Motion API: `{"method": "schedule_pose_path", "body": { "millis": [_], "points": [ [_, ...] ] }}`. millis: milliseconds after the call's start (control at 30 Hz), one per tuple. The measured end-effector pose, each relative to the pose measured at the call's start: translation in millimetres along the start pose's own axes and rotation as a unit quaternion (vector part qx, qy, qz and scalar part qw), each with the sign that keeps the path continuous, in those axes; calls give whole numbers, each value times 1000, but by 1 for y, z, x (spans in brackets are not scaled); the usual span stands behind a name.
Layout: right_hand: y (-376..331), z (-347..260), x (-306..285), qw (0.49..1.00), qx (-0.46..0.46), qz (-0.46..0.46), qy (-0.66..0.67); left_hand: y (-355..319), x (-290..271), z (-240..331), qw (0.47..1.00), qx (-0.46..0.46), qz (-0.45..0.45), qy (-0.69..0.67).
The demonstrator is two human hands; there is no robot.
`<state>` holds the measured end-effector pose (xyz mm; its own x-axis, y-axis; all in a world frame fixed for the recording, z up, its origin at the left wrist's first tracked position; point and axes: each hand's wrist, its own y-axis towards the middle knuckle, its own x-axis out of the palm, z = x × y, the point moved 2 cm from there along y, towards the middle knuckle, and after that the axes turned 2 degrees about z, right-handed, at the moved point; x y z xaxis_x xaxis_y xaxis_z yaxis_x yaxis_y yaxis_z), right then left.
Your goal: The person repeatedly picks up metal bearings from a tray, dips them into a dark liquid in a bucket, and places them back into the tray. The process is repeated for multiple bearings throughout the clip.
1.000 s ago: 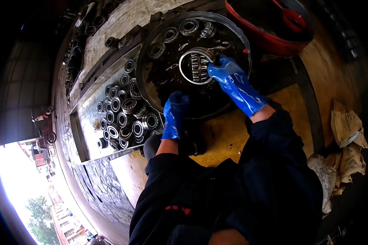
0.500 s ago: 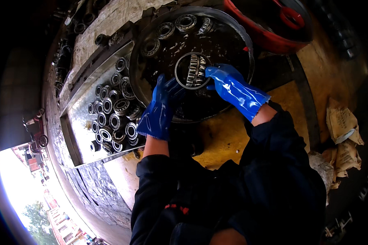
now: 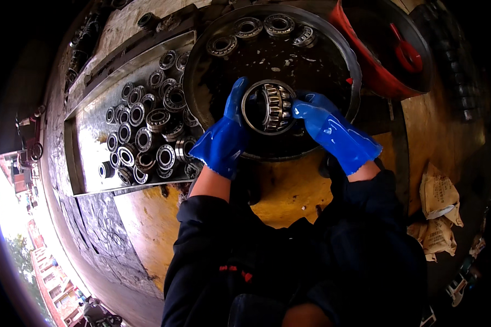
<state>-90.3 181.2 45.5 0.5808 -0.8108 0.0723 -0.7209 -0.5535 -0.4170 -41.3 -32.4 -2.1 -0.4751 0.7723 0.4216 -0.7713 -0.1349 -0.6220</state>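
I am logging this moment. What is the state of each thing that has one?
Bearing: held on edge over the pan, rollers visible.
Left hand: gloved, gripping the bearing's left side.
Right hand: gloved, gripping its right side.
Pan: dark and wet, bearings at its far rim.
Tray: bearings piled inside.

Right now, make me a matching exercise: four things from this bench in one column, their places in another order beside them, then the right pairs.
Things:
1. big bearing
2. round pan
3. red bucket
4. flat tray

Places:
A. to the left of the pan, full of smaller bearings
B. between both gloved hands
C. at the upper right, beside the pan
D. under the hands, with a few bearings along its far edge

Pairs: 1-B, 2-D, 3-C, 4-A
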Motion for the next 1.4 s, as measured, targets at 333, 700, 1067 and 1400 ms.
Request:
{"method": "schedule_pose_path", "body": {
  "millis": [333,700,1067,1400],
  "points": [
    [11,-13,8,958,156,118,208,4,-8,-2,982,119,37,142],
    [15,15,12,982,-8,118,149,6,-11,-5,921,191,118,319],
    [11,-25,28,967,-32,142,-207,4,0,-9,883,238,140,380],
    [49,24,11,893,88,16,441,-17,21,-16,872,333,55,354]
  ]
}}
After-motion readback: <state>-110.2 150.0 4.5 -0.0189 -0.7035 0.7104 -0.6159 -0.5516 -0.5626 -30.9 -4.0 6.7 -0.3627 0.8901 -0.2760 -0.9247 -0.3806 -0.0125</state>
